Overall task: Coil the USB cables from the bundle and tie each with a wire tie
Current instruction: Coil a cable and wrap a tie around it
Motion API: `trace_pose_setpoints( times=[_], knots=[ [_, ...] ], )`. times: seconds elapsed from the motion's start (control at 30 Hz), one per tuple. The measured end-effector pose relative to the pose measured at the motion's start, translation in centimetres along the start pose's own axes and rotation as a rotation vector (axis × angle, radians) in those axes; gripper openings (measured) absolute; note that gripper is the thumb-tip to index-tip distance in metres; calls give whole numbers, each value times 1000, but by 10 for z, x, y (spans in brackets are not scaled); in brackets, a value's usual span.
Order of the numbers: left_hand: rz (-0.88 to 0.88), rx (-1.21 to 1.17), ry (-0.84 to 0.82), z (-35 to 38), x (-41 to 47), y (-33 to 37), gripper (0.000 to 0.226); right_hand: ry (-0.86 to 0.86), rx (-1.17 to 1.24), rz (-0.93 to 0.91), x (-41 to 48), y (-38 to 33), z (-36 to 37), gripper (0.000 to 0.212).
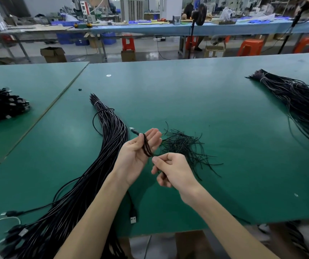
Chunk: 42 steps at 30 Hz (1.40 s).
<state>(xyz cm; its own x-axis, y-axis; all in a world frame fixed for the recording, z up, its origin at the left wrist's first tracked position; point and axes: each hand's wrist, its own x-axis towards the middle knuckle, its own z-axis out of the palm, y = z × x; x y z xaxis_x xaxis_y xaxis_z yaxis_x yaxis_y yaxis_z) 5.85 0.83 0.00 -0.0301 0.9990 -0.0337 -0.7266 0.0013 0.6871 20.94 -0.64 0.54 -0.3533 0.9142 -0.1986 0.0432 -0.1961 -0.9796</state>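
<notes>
My left hand [137, 153] is palm up over the green table [206, 101], with several turns of a black USB cable [146, 146] wound across the palm under the thumb; a silver plug [133, 130] sticks out past it. My right hand [170, 170] pinches the same cable just beside the left palm, fingers curled. The cable's other end, a USB-A plug [133, 217], hangs below my left forearm. A pile of black wire ties [183, 144] lies just behind my hands. The long bundle of black cables [110, 139], tied at its far end, runs along the left of my arms.
A second tied cable bundle [295, 101] lies at the far right of the table. A heap of coiled cables [2, 105] sits on the neighbouring table at the left. Loose plugs and a white cable [2, 220] lie near the front left edge.
</notes>
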Motion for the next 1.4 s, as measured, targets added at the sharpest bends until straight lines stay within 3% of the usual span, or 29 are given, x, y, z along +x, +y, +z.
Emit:
trace_pose_setpoints(
  times=[0.3, 0.53, 0.63, 0.77, 1.0, 1.1, 1.27, 1.4],
  knots=[
    [-11, -53, 49, -2, 1, -2, 27, -69, -130, 4, 1, 4, -11, 27],
    [-157, -270, -73, -4, -6, 7, 39, -319, -202, 265, 5, -5, -44, 29],
    [-214, -175, -144, -1, -9, 8, 36, -373, -37, 353, 8, -17, -60, 24],
    [-263, 17, -200, 3, -11, 7, 35, -322, 440, 440, 10, -30, -71, 17],
    [-192, 449, -178, 9, -11, -4, 47, -245, 559, 378, 9, -39, -60, 23],
    [-229, 524, -199, 10, -9, -9, 49, -183, 619, 335, 9, -41, -51, 22],
    [-215, 493, -323, 8, -10, -11, 41, -14, 325, 127, 10, -44, -34, 24],
    [-163, 504, -300, 4, -8, -14, 41, 121, -68, -76, 6, -46, -21, 34]
  ],
)
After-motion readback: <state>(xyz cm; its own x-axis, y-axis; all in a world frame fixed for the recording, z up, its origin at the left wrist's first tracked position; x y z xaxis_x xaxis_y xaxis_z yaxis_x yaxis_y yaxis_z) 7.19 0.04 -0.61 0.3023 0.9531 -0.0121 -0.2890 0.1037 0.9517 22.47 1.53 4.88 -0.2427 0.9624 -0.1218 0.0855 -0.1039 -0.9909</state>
